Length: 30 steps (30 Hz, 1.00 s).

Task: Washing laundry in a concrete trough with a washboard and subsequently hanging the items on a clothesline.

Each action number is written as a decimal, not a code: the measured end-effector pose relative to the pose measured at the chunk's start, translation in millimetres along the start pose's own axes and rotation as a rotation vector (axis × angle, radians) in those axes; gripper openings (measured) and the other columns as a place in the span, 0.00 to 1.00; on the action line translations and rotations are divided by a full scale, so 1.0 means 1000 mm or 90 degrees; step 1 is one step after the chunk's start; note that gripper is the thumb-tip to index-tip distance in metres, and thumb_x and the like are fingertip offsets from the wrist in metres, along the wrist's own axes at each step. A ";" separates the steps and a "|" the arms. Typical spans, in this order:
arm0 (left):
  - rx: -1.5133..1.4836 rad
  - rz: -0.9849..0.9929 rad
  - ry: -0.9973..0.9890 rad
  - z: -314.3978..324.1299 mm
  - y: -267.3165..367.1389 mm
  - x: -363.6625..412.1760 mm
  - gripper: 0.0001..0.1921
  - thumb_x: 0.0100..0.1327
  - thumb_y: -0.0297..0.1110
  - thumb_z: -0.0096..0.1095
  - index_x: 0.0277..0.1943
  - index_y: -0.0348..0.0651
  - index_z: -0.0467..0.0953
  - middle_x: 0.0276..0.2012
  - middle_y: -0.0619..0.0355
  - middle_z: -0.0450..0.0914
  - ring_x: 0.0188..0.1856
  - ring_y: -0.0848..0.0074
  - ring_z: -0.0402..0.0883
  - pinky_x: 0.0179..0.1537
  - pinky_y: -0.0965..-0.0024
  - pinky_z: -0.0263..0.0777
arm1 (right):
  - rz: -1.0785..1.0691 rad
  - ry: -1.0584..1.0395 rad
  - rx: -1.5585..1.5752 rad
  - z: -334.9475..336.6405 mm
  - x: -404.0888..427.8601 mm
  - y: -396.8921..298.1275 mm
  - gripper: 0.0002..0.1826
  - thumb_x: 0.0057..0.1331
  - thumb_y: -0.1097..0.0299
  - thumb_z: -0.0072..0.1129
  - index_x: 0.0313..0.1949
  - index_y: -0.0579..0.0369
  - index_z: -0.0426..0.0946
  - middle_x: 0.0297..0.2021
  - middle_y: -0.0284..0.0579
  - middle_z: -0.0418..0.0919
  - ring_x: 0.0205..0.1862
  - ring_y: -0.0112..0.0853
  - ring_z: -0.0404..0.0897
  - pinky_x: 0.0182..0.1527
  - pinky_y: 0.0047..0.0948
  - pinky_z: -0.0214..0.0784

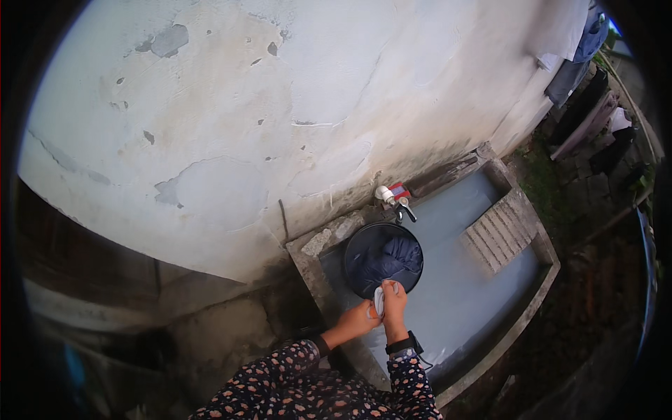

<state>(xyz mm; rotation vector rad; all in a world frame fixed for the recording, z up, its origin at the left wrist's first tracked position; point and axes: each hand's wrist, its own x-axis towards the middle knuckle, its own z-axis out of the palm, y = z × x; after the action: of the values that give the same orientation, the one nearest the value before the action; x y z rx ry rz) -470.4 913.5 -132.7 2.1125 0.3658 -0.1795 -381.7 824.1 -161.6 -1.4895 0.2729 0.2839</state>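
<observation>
Both my hands are closed on a small white and orange cloth, held at the near rim of a round black bucket. My left hand grips its lower left side. My right hand, with a dark band at the wrist, grips it from the right. A bunched dark blue garment lies inside the bucket. The bucket stands in a concrete wash basin that holds cloudy grey-blue water. Parts of the cloth are hidden by my fingers.
A white tap with a metal lever juts over the bucket's far rim, beside a red scrubbing brush. A ridged concrete washboard slopes into the basin on the right. A peeling plaster wall rises behind. Clothes hang at the far right.
</observation>
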 end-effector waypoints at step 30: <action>-0.555 -0.287 -0.004 -0.084 -0.048 -0.092 0.24 0.58 0.37 0.67 0.54 0.37 0.69 0.32 0.61 0.78 0.27 0.82 0.78 0.22 0.81 0.69 | -0.008 -0.272 -0.651 0.022 0.113 0.047 0.17 0.54 0.64 0.58 0.42 0.59 0.80 0.40 0.59 0.81 0.44 0.51 0.80 0.48 0.41 0.70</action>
<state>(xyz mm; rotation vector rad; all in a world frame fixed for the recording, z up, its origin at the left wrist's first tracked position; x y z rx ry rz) -574.1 990.7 -101.4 1.1523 0.7569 -0.2343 -292.4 850.8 -243.6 -2.3662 -0.2817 0.7959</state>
